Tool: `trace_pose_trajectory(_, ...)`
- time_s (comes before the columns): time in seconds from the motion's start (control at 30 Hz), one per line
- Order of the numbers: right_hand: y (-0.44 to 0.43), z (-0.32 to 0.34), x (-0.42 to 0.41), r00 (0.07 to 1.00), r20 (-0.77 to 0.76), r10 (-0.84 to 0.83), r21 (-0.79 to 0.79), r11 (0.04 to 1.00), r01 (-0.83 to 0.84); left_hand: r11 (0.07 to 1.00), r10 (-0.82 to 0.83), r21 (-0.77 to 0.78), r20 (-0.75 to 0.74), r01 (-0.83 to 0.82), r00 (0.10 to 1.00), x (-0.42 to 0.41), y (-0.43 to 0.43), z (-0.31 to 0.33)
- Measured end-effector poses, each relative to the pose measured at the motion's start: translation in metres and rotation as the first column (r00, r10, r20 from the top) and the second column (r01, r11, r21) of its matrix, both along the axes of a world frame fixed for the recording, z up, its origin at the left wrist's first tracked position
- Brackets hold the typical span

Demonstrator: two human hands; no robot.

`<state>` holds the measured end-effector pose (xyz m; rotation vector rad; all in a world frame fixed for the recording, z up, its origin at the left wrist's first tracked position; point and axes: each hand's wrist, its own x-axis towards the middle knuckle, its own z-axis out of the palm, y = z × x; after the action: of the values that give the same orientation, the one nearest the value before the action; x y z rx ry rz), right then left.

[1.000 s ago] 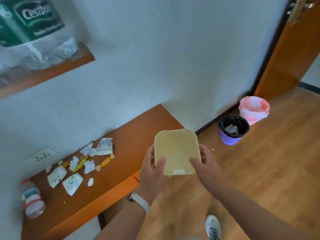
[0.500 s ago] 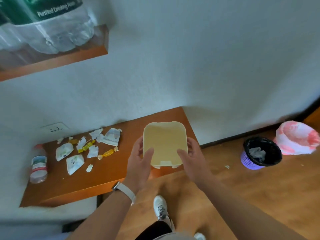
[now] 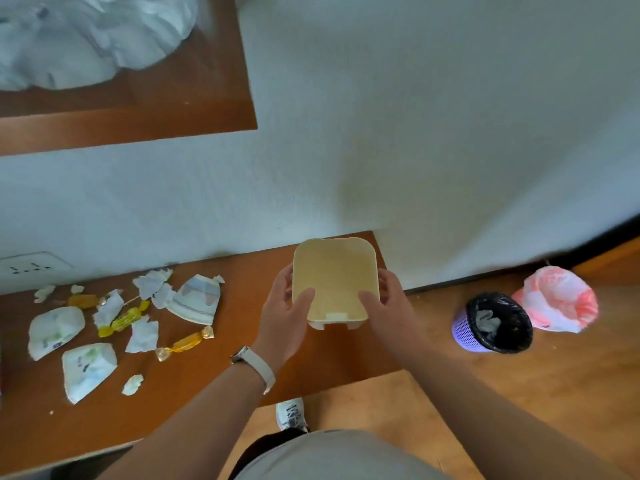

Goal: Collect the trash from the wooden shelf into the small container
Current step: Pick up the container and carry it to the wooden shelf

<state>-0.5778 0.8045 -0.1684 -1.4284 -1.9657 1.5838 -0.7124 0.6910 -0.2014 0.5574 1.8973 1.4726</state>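
Head view. The small container [image 3: 334, 282], a pale yellow open box, was held over the right end of the wooden shelf [image 3: 249, 278], close to the wall. The left hand [image 3: 284, 317] clasped its left side and the right hand [image 3: 384, 306] its right side, each with fingers curled round the wall and a thumb on the near rim. A second before, the same two-handed grip had carried it out past the shelf's front edge, above the floor. It had since been brought in over the board, and the person had stepped closer. Whether its feet yet touched the wood could not be told. Its inside was bare (no piece had been collected), so the task stood at its start, with the box about to be set down.

The trash [image 3: 121, 320] lay scattered on the left half of the shelf, well apart from the container: torn white paper scraps, a larger ripped wrapper [image 3: 197, 299] and yellow sweet wrappers [image 3: 183, 342]. Bare wood lay between the heap and the box. Both hands were occupied, and one would probably have to let go before any picking.

On the floor to the right stood a purple bin [image 3: 491, 323] with a black liner, and just beside it a pink bag [image 3: 557, 299]. An upper shelf [image 3: 194, 116] overhung the litter.
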Motion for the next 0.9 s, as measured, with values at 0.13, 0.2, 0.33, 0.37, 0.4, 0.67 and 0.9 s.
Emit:
trace_pose_trajectory(0.13,0.017,-0.014,-0.042,1.000,0.003,-0.013,-0.024,1.000,0.013,1.000,0.025,-0.015,0.017,-0.025,1.000,-0.036,0.018,-0.011)
trace_pose_trajectory(0.2,0.026,-0.017,-0.053,1.000,0.000,-0.014,-0.043,0.999,0.014,0.999,0.028,-0.032,0.032,-0.027,0.999,-0.046,0.024,-0.016)
trace_pose_trajectory(0.33,0.046,-0.025,-0.066,0.999,0.018,0.048,-0.031,0.998,-0.047,0.998,0.005,-0.068,0.023,-0.003,1.000,-0.057,0.034,-0.028)
trace_pose_trajectory(0.37,0.052,-0.028,-0.068,0.997,0.034,0.070,-0.023,0.997,-0.069,0.997,0.008,-0.081,0.016,-0.006,1.000,-0.059,0.037,-0.031)
trace_pose_trajectory(0.4,0.057,-0.031,-0.071,0.995,0.052,0.088,-0.016,0.996,-0.087,0.995,0.014,-0.100,0.005,-0.014,1.000,-0.061,0.041,-0.033)
trace_pose_trajectory(0.67,0.092,-0.055,-0.090,0.962,0.098,0.255,-0.011,0.967,-0.256,0.973,0.059,-0.219,-0.047,-0.068,0.997,-0.065,0.056,-0.040)
trace_pose_trajectory(0.9,0.107,-0.072,-0.091,0.942,0.086,0.325,-0.062,0.945,-0.320,0.966,0.044,-0.249,-0.116,-0.072,0.992,-0.068,0.064,-0.037)
